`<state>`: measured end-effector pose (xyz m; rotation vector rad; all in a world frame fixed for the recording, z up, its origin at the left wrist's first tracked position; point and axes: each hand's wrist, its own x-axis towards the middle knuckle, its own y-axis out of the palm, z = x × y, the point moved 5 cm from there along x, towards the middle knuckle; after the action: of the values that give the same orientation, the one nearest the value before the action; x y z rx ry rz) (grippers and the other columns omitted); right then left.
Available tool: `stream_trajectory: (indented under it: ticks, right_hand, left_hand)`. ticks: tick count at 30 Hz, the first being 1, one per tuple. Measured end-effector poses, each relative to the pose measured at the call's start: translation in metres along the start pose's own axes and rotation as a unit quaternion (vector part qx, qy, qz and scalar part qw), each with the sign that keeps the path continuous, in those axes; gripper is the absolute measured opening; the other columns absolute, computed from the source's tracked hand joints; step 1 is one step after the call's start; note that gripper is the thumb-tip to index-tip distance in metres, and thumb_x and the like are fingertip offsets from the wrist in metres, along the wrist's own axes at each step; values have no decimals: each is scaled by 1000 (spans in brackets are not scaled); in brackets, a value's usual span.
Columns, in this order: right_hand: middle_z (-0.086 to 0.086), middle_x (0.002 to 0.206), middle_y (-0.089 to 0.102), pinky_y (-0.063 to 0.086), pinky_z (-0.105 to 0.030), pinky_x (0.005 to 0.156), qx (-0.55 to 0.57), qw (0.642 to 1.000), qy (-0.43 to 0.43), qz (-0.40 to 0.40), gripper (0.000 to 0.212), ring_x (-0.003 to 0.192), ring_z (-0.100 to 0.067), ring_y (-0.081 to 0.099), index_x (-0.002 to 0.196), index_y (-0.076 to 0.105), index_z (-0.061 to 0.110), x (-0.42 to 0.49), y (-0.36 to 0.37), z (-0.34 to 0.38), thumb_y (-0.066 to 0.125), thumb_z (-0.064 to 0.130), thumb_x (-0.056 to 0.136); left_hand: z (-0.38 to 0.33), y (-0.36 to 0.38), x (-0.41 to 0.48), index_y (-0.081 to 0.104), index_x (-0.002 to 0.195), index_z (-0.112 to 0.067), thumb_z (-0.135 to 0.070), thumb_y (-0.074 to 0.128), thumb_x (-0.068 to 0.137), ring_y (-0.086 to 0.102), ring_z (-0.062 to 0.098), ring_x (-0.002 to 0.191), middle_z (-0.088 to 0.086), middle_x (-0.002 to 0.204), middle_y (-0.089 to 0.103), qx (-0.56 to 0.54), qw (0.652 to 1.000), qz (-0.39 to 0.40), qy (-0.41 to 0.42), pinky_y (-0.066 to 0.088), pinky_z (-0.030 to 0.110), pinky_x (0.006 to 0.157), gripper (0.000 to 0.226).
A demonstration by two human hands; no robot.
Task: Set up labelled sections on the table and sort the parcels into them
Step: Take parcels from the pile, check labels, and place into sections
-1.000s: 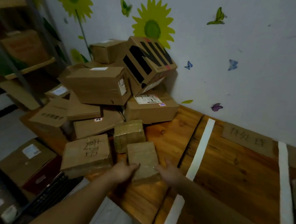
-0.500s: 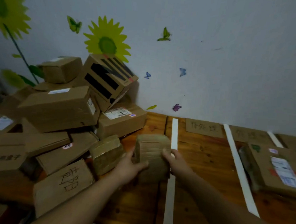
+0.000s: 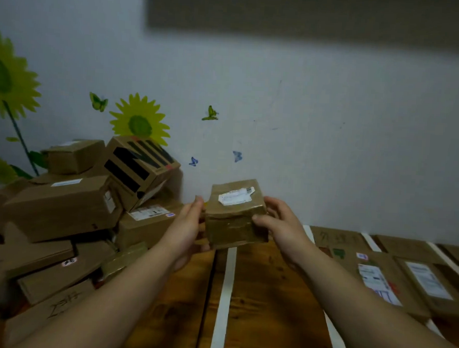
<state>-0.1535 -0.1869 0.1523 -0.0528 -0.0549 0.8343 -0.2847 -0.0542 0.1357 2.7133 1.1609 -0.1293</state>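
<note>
A small taped brown parcel [image 3: 236, 214] with a white label on top is held up in the air above the wooden table [image 3: 266, 305]. My left hand [image 3: 186, 230] grips its left side and my right hand [image 3: 281, 230] grips its right side, thumb on the front face. Below it a white tape strip [image 3: 223, 300] marks a section border. Cardboard section labels [image 3: 337, 238] lie along the wall. Two flat parcels [image 3: 377, 279] [image 3: 431, 283] lie in the sections at the right.
A heap of unsorted cardboard boxes [image 3: 62, 206] fills the table's left end, with a striped box [image 3: 140, 168] leaning on the wall. More white strips [image 3: 369, 243] divide the right part. The wall with flower stickers stands right behind.
Both hands have lifted the small parcel off the table beside the heap and turned it so its label faces up. The view has swung to the right.
</note>
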Motion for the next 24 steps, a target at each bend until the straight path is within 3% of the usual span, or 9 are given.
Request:
stream_trajectory:
  ticks: [3,6,11,15,20,24]
  right_hand:
    - [12,115,54,49,-12,65,-19,999,-46,-5,49,97,2,54,130,43,24,-6,-6,21,66,16,87]
    - [6,119,56,50,-10,64,9,997,-72,-12,46,101,-2,57,125,43,23,-13,-10,41,66,12,87]
    - [-2,130,54,55,-21,68,14,992,-125,-25,58,120,-17,53,116,42,25,-24,-7,70,66,-10,78]
    - [1,128,50,59,-27,71,22,987,-155,-40,68,126,-18,48,121,37,22,-32,2,86,64,-19,74]
    - [-1,136,46,55,-17,63,10,986,-157,-58,66,123,-15,50,123,37,21,-48,5,89,64,-17,76]
    - [0,140,42,50,-10,62,-41,987,-128,-91,63,89,9,57,124,36,24,-66,-2,73,67,-9,80]
  left_hand:
    - [-17,8,-9,50,110,-27,-34,47,96,64,22,91,4,106,63,-15,999,9,31,49,30,54,16]
    - [-34,11,-11,49,120,-28,-19,54,93,64,22,100,3,112,64,-46,996,31,63,55,39,72,29]
    - [-63,8,-14,52,122,-30,6,54,86,62,21,110,-2,127,60,-69,982,71,158,55,45,83,51]
    - [-83,6,-18,54,114,-27,20,47,81,64,13,107,-6,121,62,-86,966,88,226,54,34,75,57]
    - [-88,12,-27,48,118,-25,4,59,85,65,7,101,-12,119,59,-51,965,89,240,56,25,67,46]
    - [-72,36,-29,35,118,-27,-1,65,83,65,5,82,-16,97,56,16,973,87,213,56,21,62,53]
